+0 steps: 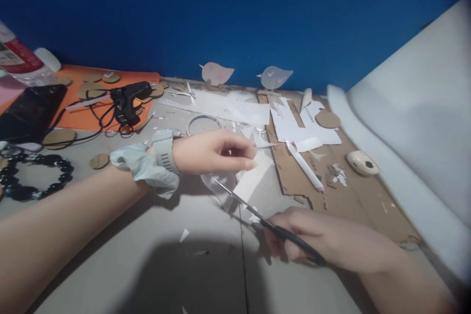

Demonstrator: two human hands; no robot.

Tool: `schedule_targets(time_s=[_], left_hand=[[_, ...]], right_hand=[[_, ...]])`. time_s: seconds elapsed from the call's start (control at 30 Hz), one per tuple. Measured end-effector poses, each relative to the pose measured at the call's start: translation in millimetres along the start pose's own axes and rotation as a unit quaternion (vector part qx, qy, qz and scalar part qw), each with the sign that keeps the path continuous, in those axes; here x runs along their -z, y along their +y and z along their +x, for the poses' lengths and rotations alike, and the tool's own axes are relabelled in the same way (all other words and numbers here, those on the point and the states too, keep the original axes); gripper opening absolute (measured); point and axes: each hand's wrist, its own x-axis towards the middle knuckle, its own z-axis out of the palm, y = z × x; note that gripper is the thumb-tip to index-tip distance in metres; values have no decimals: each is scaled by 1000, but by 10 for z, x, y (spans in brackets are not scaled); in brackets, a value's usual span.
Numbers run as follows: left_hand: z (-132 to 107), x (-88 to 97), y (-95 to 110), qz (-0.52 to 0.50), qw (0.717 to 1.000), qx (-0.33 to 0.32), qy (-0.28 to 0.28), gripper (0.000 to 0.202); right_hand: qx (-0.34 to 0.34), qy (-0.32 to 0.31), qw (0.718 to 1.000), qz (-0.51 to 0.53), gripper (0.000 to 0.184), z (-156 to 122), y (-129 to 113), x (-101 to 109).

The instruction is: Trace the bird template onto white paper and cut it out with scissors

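My left hand (pixel 213 151) pinches a piece of white paper (pixel 253 179) above the grey table, fingers closed on its upper edge. A grey watch and a pale scrunchie sit on that wrist. My right hand (pixel 305 235) grips black-handled scissors (pixel 257 216), whose blades point up and left into the paper's lower edge. Small white scraps (pixel 184 234) lie on the table below the paper.
A brown cardboard sheet (pixel 353 196) lies to the right with a white rolled stick (pixel 304 166), white cutouts and a cream round device (pixel 362 163). A black glue gun (pixel 128 98) rests on orange paper at left. Two paper birds (pixel 274 77) lean against the blue wall. Black beads (pixel 33 176) lie far left.
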Motion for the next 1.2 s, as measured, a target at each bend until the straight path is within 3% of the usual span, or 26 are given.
schedule_targets(time_s=[0.37,0.7,1.2], left_hand=[[-1,-8,-16,-4,1000,-8,3,21],[-8,-18,-7,-13,998,1,59,18],[1,-48,-9,-26,993,1,114,19]], right_hand=[[-7,4,1000,2,16,-4,35,3],[-19,53,998,-16,20,-52,-31,26],[-10,56,998,24,18,-49,22,48]])
